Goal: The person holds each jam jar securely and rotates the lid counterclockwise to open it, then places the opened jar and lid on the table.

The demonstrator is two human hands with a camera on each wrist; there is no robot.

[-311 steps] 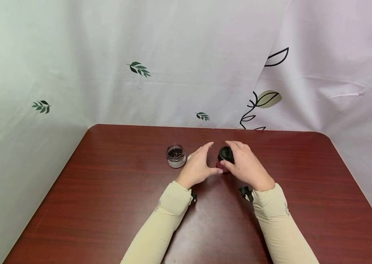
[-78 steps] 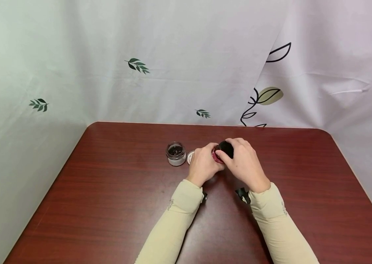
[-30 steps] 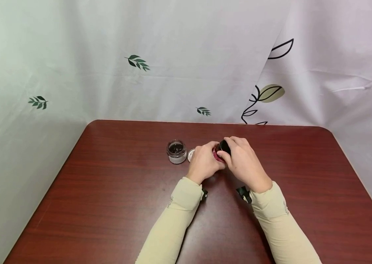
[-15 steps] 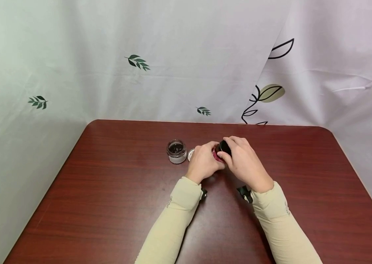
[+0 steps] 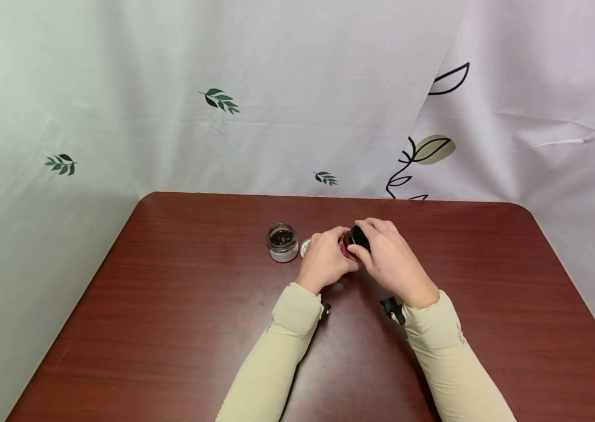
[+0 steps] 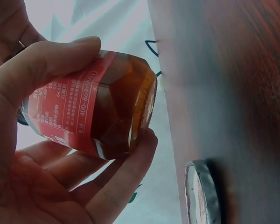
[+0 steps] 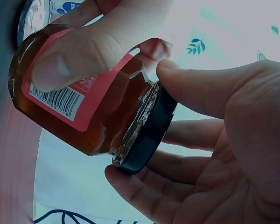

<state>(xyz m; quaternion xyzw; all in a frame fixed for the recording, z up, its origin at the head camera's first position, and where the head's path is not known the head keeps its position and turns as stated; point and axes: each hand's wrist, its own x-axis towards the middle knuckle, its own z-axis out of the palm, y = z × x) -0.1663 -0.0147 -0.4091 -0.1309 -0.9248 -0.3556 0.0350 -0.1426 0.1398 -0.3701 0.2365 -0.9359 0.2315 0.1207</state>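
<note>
My left hand [image 5: 326,258] grips the body of a faceted glass jar [image 6: 123,100] of amber-brown contents with a red label. In the left wrist view its thumb presses the label side, and the fingers curl under the base. The jar is tilted and held above the table, its mouth end toward my right hand [image 5: 394,258]. Around the black lid [image 7: 149,133] at that end, the right thumb and fingers pinch the edge. Part of the glass neck shows beside the lid in the right wrist view. Whether the lid is loose I cannot tell.
An open glass jar [image 5: 282,249] with dark contents and a pale label stands left of my hands. Beside it a metal lid [image 6: 203,191] lies on the reddish-brown table [image 5: 181,305], partly hidden by the left hand in the head view. A white patterned curtain [image 5: 276,117] hangs behind.
Some ten seconds ago my left hand was apart from the jar, the right beside it; now both hold it, raised and tilted. Over the last second, the right fingers shift only slightly on the lid.
</note>
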